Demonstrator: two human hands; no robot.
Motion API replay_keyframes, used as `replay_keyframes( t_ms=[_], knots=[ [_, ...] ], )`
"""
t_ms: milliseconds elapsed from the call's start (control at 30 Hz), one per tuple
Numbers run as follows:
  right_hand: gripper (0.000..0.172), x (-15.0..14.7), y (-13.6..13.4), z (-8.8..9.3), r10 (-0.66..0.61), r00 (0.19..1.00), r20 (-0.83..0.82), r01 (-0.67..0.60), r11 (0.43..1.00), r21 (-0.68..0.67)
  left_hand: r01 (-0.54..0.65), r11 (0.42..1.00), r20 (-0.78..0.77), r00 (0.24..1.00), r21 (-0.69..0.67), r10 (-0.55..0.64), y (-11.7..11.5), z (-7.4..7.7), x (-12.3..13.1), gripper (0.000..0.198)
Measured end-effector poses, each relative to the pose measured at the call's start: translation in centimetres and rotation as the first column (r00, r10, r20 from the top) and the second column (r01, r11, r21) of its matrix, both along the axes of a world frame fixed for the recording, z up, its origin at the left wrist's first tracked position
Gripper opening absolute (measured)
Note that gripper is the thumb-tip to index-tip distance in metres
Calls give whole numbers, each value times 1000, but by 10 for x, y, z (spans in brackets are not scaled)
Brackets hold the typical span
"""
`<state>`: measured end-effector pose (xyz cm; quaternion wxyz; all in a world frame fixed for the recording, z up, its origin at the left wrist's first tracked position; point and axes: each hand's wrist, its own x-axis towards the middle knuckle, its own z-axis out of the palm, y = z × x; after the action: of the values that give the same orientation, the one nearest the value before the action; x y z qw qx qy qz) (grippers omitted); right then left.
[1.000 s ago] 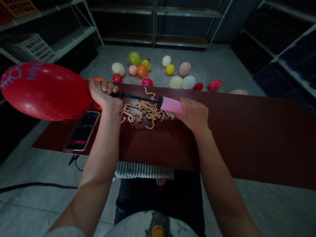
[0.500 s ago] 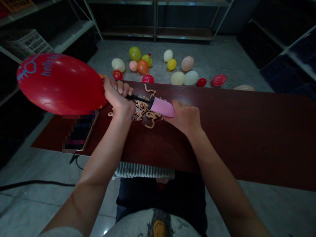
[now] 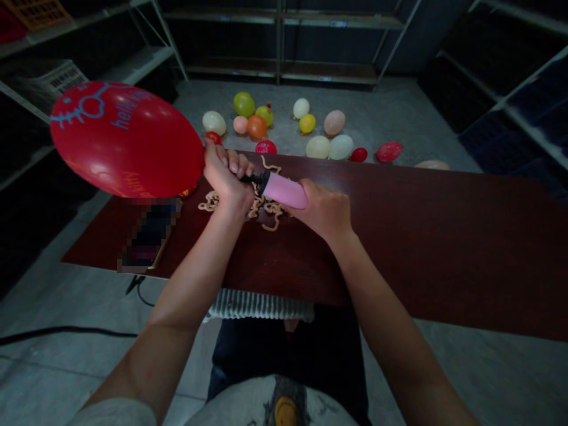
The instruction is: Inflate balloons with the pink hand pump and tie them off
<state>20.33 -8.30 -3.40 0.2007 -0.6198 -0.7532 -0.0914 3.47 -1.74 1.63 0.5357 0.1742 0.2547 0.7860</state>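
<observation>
A large red balloon [image 3: 133,145] with blue printed lettering bulges out to the left of my left hand [image 3: 228,177]. That hand is closed around the balloon's neck and the black nozzle end of a balloon pump; the neck itself is hidden by my fingers. My right hand [image 3: 326,210] is wrapped around the pink barrel of the balloon pump [image 3: 284,190]. Only a short piece of black rod shows between the barrel and my left hand. Beneath the pump, tan curly strands [image 3: 273,208], perhaps uninflated balloons, lie in a loose heap on the table.
The dark red-brown table [image 3: 421,248] spans the view. A phone [image 3: 153,234] lies at its left. Several balloons, among them an orange balloon [image 3: 257,126] and a yellow balloon [image 3: 307,123], rest on the floor beyond. Metal shelves [image 3: 328,71] stand behind; a black cable [image 3: 66,331] crosses the floor.
The pink barrel has slid toward my left hand, so less black rod shows. The red balloon and my left hand sit slightly further right in view.
</observation>
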Motion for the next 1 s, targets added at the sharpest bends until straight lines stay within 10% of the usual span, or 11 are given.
replay_keyframes(
  t_ms=[600, 1000],
  knots=[
    [42, 42, 6, 5, -91, 986, 142, 89, 996, 25, -148, 989, -152, 978, 1, 146, 29, -6, -50, 59],
    [36, 40, 3, 3, -62, 989, 135, 70, 996, -52, -127, 992, 215, 968, -7, 125, 9, 13, -40, 49]
  ],
)
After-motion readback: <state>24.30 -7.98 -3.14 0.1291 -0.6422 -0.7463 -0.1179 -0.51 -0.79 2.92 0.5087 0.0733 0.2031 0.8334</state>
